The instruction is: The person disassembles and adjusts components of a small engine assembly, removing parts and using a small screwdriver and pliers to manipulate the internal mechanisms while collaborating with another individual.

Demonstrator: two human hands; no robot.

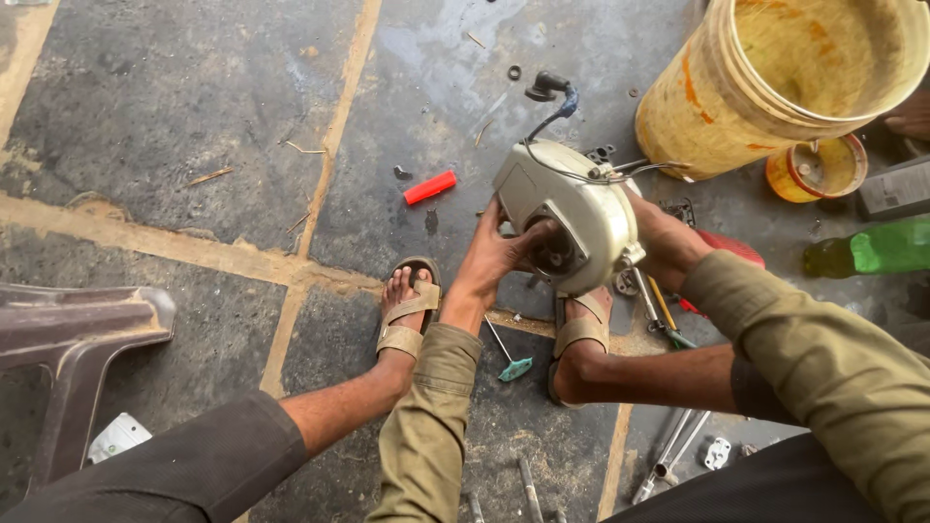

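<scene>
1 grey labelled box [893, 189] at right edge, above green plastic bottle [872, 250]

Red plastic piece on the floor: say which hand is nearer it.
Left. The left hand grips the cream motor housing just right of the red plastic piece; the right hand is behind the housing, farther away.
</scene>
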